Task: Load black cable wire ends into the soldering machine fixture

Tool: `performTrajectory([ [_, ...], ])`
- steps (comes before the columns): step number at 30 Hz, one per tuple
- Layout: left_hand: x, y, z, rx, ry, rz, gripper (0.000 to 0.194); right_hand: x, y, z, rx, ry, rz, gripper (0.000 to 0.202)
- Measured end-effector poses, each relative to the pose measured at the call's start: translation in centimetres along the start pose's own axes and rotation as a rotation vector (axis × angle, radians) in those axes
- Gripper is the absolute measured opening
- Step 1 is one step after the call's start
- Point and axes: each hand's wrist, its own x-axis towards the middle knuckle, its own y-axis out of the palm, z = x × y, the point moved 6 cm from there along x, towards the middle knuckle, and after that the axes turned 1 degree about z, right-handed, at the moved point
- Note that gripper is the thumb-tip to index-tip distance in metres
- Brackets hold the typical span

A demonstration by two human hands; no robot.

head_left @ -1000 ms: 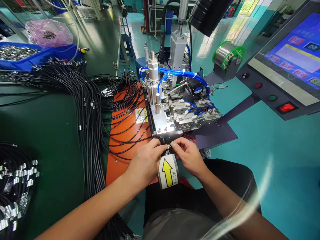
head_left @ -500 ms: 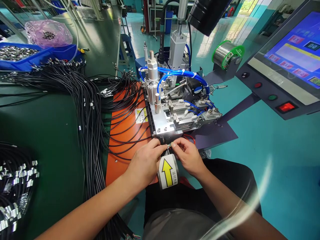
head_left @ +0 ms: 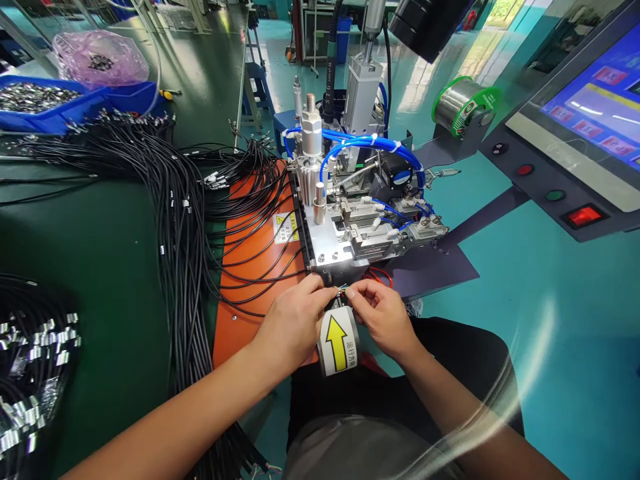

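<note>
Lower left of the frame: a coil of black cables with shiny silver ends (head_left: 43, 343) on the dark green tabletop (head_left: 115, 267). Green surface separates it from a thick bundle of long black cables (head_left: 183, 280), which runs down along the left edge of the orange metal plate (head_left: 235, 337). Single cables arc over the plate to the silver metal machine with blue air tubes (head_left: 323, 240), centre. Its front edge sits just above the fingertips; room is tight there, and tight below too, where a curved cover with a white label and yellow arrow (head_left: 339, 343) stands close under. Right of the hands: a dark purple-grey metal shelf (head_left: 443, 270), then teal floor (head_left: 525, 287); wider space on that side.

Left bare hand (head_left: 293, 320): thumb tip at the wires; fingers partly hidden, cannot tell whether clamped. Thin coloured wires (head_left: 342, 291) lie between the two hands, just beyond the left thumb tip. Right bare hand (head_left: 383, 317): thumb and forefinger pinched together on their right part.

Wires: short visible length, long axis roughly crosswise, fine tips pointing right and slightly up; too small to count.
</note>
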Motion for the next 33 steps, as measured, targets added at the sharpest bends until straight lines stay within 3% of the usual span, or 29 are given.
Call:
performTrajectory([
  [7, 0.1, 0.0, -0.1, -0.007, -0.007, 0.006, 0.026, -0.1, -0.1, 1.0, -0.087, -0.031, -0.036, 0.028],
  [17, 0.0, -0.1, -0.1, 0.001, 0.001, 0.003, 0.026, 0.1, -0.1, 0.3, -0.14, -0.025, -0.051, 0.028],
  [20, 0.0, 0.0, -0.1, 0.004, -0.003, 0.002, 0.027, -0.1, -0.2, 0.0, -0.094, 0.0, -0.055, 0.031],
  [27, 0.0, 0.1, 0.0, -0.003, -0.003, 0.001, 0.026, -0.5, 0.7, -0.5, 0.13, 0.118, 0.079, 0.033],
  [33, 0.0, 0.0, -0.1, 0.028, -0.008, 0.006, 0.027, -0.4, 0.5, 0.1, 0.145, 0.139, 0.049, 0.031],
])
